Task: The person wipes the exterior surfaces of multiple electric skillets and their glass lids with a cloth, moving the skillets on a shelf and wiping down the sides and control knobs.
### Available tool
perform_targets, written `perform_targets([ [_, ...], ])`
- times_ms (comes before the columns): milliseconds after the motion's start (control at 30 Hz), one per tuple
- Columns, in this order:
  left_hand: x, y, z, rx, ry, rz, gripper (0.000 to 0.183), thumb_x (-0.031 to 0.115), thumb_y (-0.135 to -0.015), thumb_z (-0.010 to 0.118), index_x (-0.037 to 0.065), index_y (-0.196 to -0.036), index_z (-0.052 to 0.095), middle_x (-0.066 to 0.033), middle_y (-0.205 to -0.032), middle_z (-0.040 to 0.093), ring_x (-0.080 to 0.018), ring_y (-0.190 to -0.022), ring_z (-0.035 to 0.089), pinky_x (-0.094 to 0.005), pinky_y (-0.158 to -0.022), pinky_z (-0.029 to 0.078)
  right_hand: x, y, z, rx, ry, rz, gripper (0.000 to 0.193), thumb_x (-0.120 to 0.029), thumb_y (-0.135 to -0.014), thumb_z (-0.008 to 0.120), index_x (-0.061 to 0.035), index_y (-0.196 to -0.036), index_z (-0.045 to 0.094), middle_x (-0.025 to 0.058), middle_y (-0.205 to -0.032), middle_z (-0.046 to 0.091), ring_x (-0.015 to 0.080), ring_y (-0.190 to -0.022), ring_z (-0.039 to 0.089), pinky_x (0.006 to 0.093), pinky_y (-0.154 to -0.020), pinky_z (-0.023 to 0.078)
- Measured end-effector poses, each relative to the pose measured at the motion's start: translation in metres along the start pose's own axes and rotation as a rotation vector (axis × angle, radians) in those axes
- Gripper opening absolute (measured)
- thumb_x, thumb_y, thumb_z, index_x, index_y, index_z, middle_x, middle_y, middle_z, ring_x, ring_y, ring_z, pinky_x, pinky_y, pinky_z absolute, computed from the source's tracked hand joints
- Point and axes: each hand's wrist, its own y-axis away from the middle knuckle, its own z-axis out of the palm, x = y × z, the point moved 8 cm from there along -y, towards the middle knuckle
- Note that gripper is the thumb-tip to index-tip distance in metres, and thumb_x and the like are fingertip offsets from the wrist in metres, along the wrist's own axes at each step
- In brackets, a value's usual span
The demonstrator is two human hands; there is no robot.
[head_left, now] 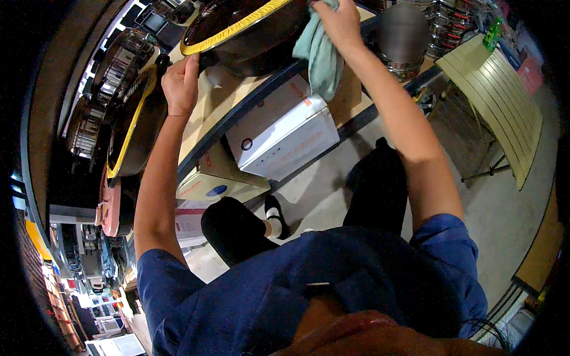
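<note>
A large dark pan (255,52) with a yellow, gathered edging round its rim rests on a wooden shelf at the top of the view; its far part is cut off. My left hand (180,86) is closed on the pan's near left rim, thumb up against the yellow edging. Bunched in my right hand (341,26) is a pale green cloth (320,62), which hangs down beside the pan's right side. The fingertips of the right hand are partly cut off by the top edge.
Another dark yellow-edged pan (127,133) and a pink pan (110,204) stand at left. Cartons, including a white box (285,133), lie under the shelf (208,121). Metal pots (439,29) fill the upper right, near a slatted folding table (504,101) with a green bottle (492,35).
</note>
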Motion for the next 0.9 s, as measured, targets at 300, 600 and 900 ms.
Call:
perform_targets([
  [300,0.001,0.0,0.0,0.016,0.015,0.009,0.038,0.032,-0.1,0.058,-0.001,-0.083,0.066,-0.0171,-0.066,0.058,-0.0314,-0.061,0.056,-0.0395,-0.063,0.046,-0.016,0.014,0.005,-0.019,0.198,-0.273,0.051,-0.02,-0.089,0.07,0.0033,-0.131,0.053,0.0206,-0.129,0.053,0.0369,-0.119,0.054,0.0486,-0.097,0.045],
  [600,-0.016,-0.001,-0.002,-0.074,0.012,-0.086,0.04,0.034,-0.101,0.06,-0.003,-0.09,0.071,-0.0125,-0.065,0.06,-0.0219,-0.061,0.057,-0.0359,-0.065,0.047,0.043,-0.017,-0.023,-0.024,0.038,0.281,0.072,-0.016,-0.104,0.051,-0.0063,-0.164,0.013,0.0174,-0.169,0.016,0.0375,-0.152,0.027,0.0453,-0.115,0.037],
  [900,-0.041,-0.006,0.001,-0.109,0.063,-0.06,0.041,0.034,-0.101,0.061,-0.005,-0.09,0.07,-0.0102,-0.067,0.061,-0.0184,-0.065,0.057,-0.0349,-0.066,0.047,-0.052,0.085,0.024,-0.082,0.21,-0.657,0.031,-0.011,-0.084,0.069,-0.0001,-0.111,0.057,0.0202,-0.109,0.051,0.0393,-0.106,0.052,0.0503,-0.092,0.045],
])
